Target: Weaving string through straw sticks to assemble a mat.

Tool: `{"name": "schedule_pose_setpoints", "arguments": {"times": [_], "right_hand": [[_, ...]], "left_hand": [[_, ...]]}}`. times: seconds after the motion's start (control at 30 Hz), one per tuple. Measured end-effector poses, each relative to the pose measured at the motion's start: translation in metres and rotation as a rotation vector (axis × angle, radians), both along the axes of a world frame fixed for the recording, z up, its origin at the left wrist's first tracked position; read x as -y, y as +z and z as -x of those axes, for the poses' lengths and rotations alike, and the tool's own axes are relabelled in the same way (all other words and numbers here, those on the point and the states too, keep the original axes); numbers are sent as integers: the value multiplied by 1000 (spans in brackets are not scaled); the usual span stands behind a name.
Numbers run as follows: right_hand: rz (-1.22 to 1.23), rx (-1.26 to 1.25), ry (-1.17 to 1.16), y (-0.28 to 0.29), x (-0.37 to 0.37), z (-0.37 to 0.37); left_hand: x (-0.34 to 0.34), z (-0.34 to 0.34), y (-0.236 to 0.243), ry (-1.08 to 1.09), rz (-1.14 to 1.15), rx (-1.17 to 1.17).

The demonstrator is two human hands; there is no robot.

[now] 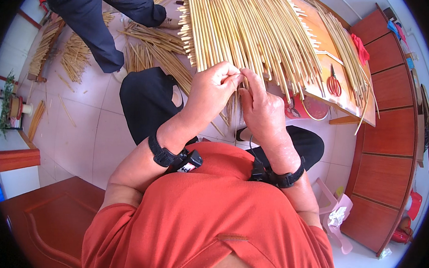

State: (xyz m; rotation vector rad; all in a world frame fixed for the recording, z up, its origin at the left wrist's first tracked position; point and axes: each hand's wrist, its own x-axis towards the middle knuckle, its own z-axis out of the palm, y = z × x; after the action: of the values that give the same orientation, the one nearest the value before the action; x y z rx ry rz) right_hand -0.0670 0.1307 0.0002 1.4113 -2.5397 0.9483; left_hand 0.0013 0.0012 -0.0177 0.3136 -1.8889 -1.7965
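"Long, slender, straw-coloured woody sticks: where are they?"
"Spread side by side just beyond both hands. Left hand and right hand pinch together at the near ends; I cannot tell what they hold."
"Containers?"
"Pinkish-red round basin, right of the right hand, contents unclear."
"Surface, room?"
"Pale tiled floor left of the hands; orange-brown wooden table beneath the sticks; tall reddish-brown cabinet farther right."

A wooden table bears a broad layer of straw-coloured sticks and red-handled scissors. Bundles of similar sticks lie on the pale tiled floor.
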Motion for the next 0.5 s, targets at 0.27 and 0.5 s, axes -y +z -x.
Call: {"name": "schedule_pose_setpoints", "arguments": {"times": [0.27,0.5], "right_hand": [[4,128,-26,-4,8,4],[61,658,90,-1,9,12]], "left_hand": [[14,2,-13,-59,63,208],[19,3,-10,-21,-47,224]]}}
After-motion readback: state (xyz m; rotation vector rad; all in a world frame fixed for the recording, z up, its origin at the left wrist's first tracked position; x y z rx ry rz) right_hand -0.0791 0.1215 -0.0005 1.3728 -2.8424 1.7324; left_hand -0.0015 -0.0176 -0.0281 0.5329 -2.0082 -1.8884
